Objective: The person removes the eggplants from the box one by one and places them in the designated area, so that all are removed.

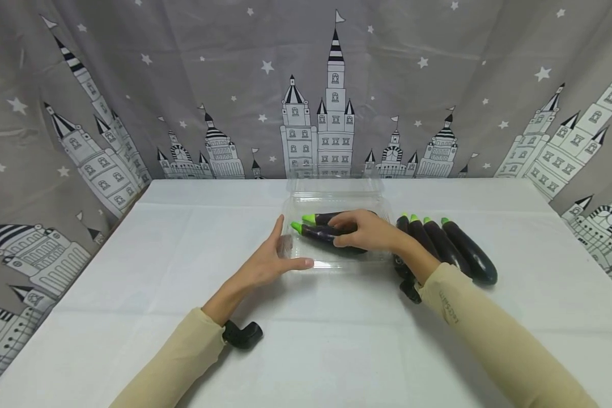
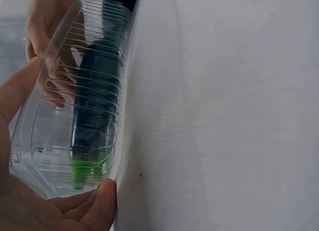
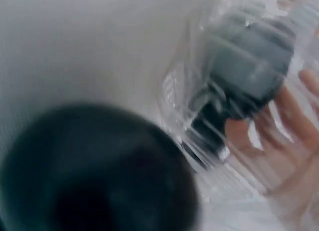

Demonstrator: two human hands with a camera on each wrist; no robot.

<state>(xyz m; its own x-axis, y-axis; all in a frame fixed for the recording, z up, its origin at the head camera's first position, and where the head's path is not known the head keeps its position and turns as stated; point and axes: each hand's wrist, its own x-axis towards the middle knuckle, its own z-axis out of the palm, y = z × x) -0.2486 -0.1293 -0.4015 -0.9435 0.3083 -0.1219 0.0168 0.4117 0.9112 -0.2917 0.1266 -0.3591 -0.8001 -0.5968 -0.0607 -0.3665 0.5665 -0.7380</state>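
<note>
A clear plastic container [image 1: 331, 262] with its lid raised at the back stands at the far middle of the table. Two dark eggplants with green tips lie in it, a rear eggplant [image 1: 326, 218] and a front eggplant [image 1: 313, 232]. My right hand [image 1: 369, 229] reaches in from the right and holds the front eggplant, thumb on the near side and fingers over the far side. Around the container's near left corner my left hand [image 1: 265, 263] rests spread. Its thumb touches the front rim, and its fingers lie along the left end [image 2: 102, 206].
Several eggplants [image 1: 456, 243] lie side by side right of the container, partly under my right forearm. A dark wrist device [image 1: 245, 334] hangs below my left wrist. A grey curtain [image 1: 398, 73] with castles and stars closes off the table's back.
</note>
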